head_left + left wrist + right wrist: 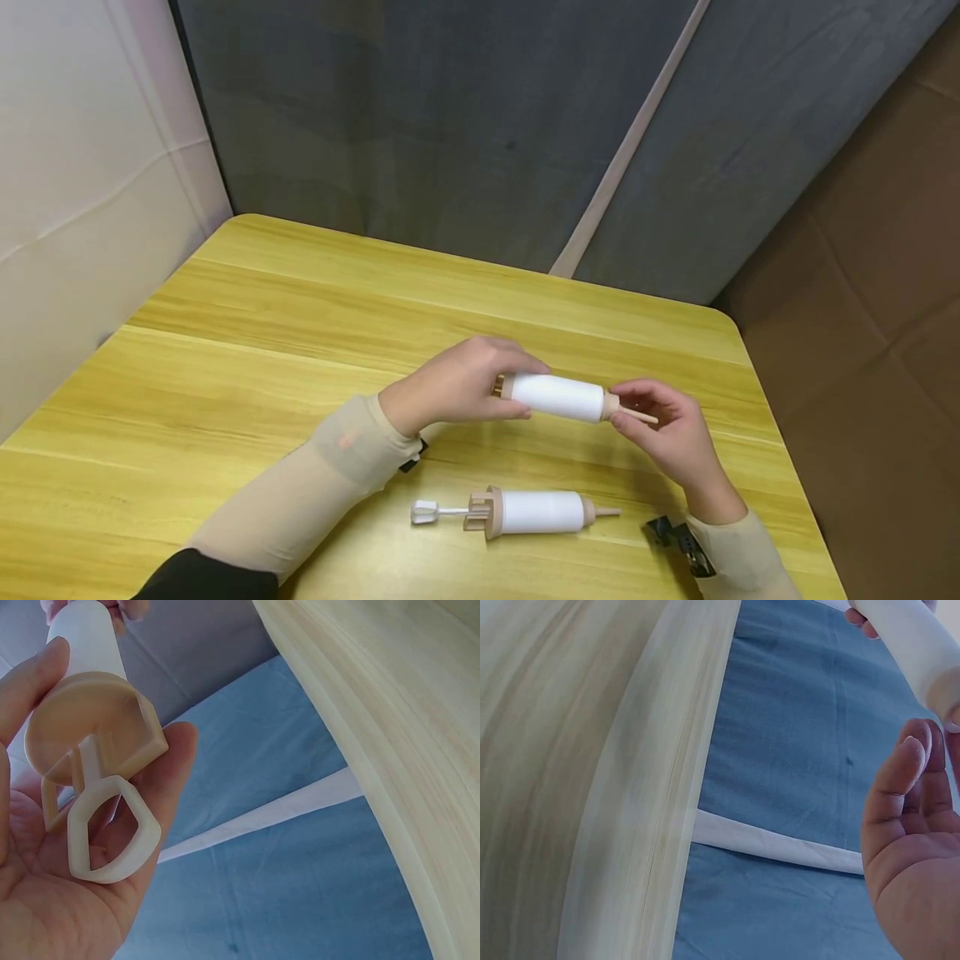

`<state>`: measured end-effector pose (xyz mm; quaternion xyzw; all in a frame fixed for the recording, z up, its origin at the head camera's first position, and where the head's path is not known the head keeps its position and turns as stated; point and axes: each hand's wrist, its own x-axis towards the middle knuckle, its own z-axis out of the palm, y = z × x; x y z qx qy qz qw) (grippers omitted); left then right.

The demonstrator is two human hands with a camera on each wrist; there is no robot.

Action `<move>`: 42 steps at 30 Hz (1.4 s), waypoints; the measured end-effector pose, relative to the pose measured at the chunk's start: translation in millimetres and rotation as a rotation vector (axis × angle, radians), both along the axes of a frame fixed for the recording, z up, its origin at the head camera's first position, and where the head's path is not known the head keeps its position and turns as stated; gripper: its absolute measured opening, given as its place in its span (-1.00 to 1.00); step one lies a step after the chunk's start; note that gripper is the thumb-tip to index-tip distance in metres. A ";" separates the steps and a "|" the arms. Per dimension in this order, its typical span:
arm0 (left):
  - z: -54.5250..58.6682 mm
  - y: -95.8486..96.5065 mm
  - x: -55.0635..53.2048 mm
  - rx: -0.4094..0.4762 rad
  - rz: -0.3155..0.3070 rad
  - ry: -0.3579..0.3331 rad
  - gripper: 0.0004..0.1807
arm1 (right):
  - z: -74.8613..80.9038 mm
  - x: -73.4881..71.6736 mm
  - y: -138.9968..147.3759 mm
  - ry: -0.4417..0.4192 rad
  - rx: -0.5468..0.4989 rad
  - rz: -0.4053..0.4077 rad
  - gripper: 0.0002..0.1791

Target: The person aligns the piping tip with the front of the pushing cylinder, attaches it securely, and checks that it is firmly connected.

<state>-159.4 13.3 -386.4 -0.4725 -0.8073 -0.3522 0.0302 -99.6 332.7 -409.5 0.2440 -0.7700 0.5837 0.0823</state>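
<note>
A syringe (558,396) with a white barrel, beige ends and a thin beige tip is held level above the table. My left hand (468,379) grips its flange end, with thumb and fingers on either side. In the left wrist view the beige flange (97,724) and a white ring handle (112,829) lie over the palm. At the other end, my right hand (671,425) pinches the beige collar (611,406) by the tip. A second, similar syringe (540,512) lies on the table in front, its plunger handle (424,512) pointing left.
The wood-grain table (247,392) has rounded far corners. Behind it hangs a dark grey cloth (450,125) with a pale strip (630,142). White cloth (97,150) bounds the left side and brown cloth (870,275) the right.
</note>
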 end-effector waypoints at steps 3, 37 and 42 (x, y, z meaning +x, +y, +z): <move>-0.2 -0.5 0.0 -0.001 0.000 0.006 -0.52 | 0.3 0.2 -0.5 0.030 0.000 0.019 -0.63; -1.9 -3.9 0.5 0.004 -0.010 0.011 -0.51 | -0.8 0.6 -2.4 0.082 0.064 0.021 -0.60; -2.8 -2.5 1.5 0.011 -0.019 0.015 -0.51 | -0.5 2.2 -3.3 0.037 -0.014 0.049 -0.71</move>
